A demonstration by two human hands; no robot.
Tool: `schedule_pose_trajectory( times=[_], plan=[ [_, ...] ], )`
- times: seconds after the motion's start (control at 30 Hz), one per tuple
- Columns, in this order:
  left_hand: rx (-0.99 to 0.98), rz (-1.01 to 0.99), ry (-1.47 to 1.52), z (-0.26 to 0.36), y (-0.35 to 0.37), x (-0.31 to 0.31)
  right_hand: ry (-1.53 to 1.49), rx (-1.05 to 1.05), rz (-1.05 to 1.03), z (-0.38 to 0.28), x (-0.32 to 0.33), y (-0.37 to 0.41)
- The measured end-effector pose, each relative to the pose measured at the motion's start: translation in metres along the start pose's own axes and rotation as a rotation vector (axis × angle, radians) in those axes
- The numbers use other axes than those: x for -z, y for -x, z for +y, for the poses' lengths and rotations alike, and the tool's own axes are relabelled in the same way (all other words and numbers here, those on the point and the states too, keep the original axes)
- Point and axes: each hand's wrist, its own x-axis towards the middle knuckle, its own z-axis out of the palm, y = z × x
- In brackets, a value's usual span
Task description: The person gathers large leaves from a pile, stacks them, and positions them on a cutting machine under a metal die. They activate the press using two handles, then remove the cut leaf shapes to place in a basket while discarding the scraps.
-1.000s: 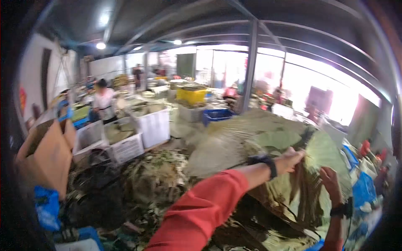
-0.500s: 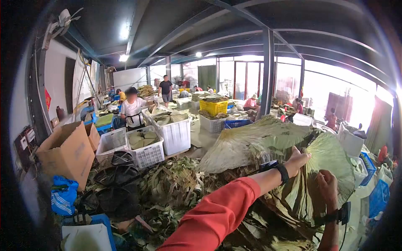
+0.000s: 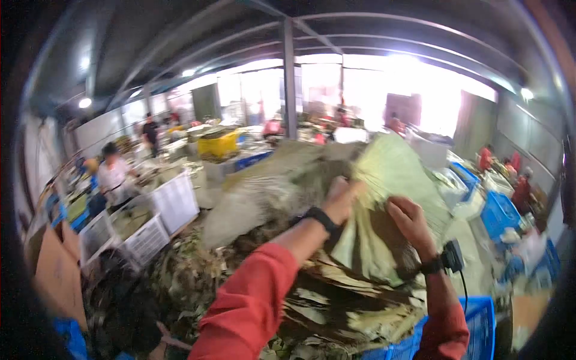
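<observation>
A large pale-green dried lotus leaf [image 3: 408, 168] is raised in front of me, its folds hanging down from the middle. My left hand [image 3: 343, 201] is closed at the gathered centre of this leaf. Against the leaf's right part, my right hand [image 3: 411, 221] has its fingers curled in; motion blur softens the fingertips, and they appear to grip a fold. Behind and left of my left hand spreads another greyish dried leaf [image 3: 252, 201]. Below both hands lies a thick stack of brown dried leaves [image 3: 336, 300].
A blue crate [image 3: 474, 327] stands at the lower right by my right forearm. White crates [image 3: 144, 246] and a cardboard box [image 3: 57, 279] are at left. A yellow crate [image 3: 217, 145] sits further back. A person in white [image 3: 114, 177] works at left; others are behind.
My view has turned right, so the surroundings have shifted left in it. Both hands have come up with the pale-green leaf, which stands higher. More of the blue crate shows below.
</observation>
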Motion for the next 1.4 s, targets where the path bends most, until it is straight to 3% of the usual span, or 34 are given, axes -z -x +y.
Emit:
schedule_pose_trajectory(
  times=[0.03,0.1,0.17,0.27,0.33,0.37,0.53,0.63,0.73,0.87,0.93,0.97,1.07,1.13,1.2,1.27,1.3,1.37,1.4],
  plan=[
    [-0.094,-0.017,0.039,0.010,0.003,-0.006,0.018,0.021,0.058,-0.013,0.007,0.004],
    [0.135,0.024,0.349,0.024,-0.013,-0.007,0.127,0.173,0.162,-0.045,0.022,0.016],
    [0.062,-0.105,0.362,0.048,-0.009,-0.005,0.226,0.321,0.195,-0.076,0.032,0.042],
    [-0.002,0.092,0.111,0.084,-0.011,-0.002,0.453,0.398,-0.030,-0.086,0.024,0.089],
    [-0.361,0.033,-0.044,0.080,-0.024,0.027,0.591,0.427,-0.212,-0.092,0.001,0.111],
    [-0.149,0.107,0.158,0.105,-0.027,0.025,0.646,0.377,-0.267,-0.093,-0.011,0.118],
    [-0.165,0.320,0.101,0.186,-0.001,0.040,0.795,0.278,-0.414,-0.062,-0.033,0.119],
    [-0.270,0.343,0.053,0.215,0.032,0.077,0.777,0.336,-0.366,-0.054,-0.036,0.118],
    [-0.360,0.566,-0.254,0.251,0.078,0.117,0.765,0.346,-0.385,-0.058,-0.033,0.111],
    [-0.620,0.558,-0.669,0.272,0.155,0.195,0.739,0.333,-0.394,-0.066,-0.031,0.111],
    [-0.720,0.689,-1.320,0.281,0.206,0.211,0.753,0.320,-0.380,-0.087,-0.034,0.124],
    [-0.742,0.743,-1.656,0.287,0.227,0.217,0.689,0.345,-0.377,-0.101,-0.040,0.132],
    [-0.531,1.001,-0.748,0.308,0.257,0.237,0.085,0.431,-0.514,-0.129,-0.084,0.146],
    [-0.620,0.938,-1.021,0.304,0.288,0.223,-0.243,0.363,-0.680,-0.149,-0.136,0.139],
    [-0.670,0.910,-1.209,0.293,0.311,0.215,-0.474,0.379,-0.680,-0.162,-0.197,0.118],
    [-0.661,1.058,-1.172,0.268,0.328,0.207,-0.648,0.288,-0.690,-0.174,-0.256,0.094],
    [-0.548,1.053,-1.101,0.255,0.340,0.203,-0.720,0.258,-0.654,-0.185,-0.285,0.083],
    [-0.510,0.990,-0.997,0.231,0.353,0.189,-0.834,0.217,-0.648,-0.200,-0.329,0.069],
    [-0.580,0.917,-0.955,0.219,0.351,0.179,-0.864,0.202,-0.663,-0.204,-0.345,0.063]
  ],
)
